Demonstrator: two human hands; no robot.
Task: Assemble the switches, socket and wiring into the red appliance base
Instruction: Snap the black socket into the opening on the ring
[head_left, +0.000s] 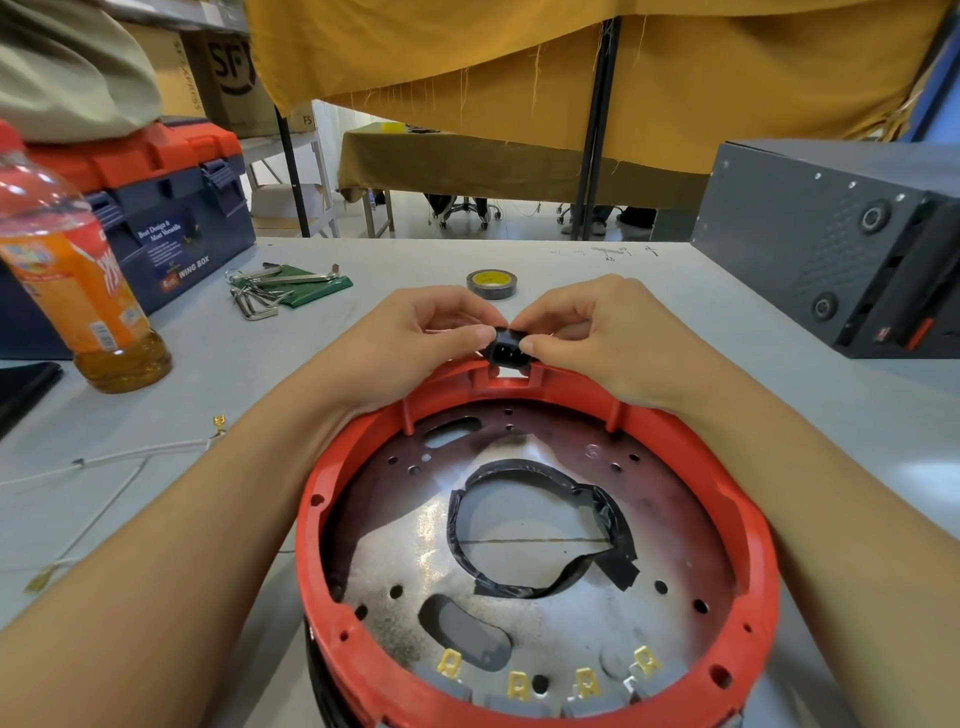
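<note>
The round red appliance base (748, 525) lies open side up in front of me, a metal plate with a black taped opening inside it. At its far rim, just above a rectangular notch, both hands pinch a small black power socket (506, 349). My left hand (415, 338) pinches the socket's left side and my right hand (592, 332) its right side. Switches with yellow terminals (519, 686) sit along the near inner rim. White wires with brass terminals (104, 462) lie on the table to the left.
A roll of black tape (492, 283) lies just beyond my hands. Hex keys on a green pouch (283, 288), an orange drink bottle (78, 291) and a blue and red toolbox (171, 208) stand at left. A dark metal box (831, 239) stands at right.
</note>
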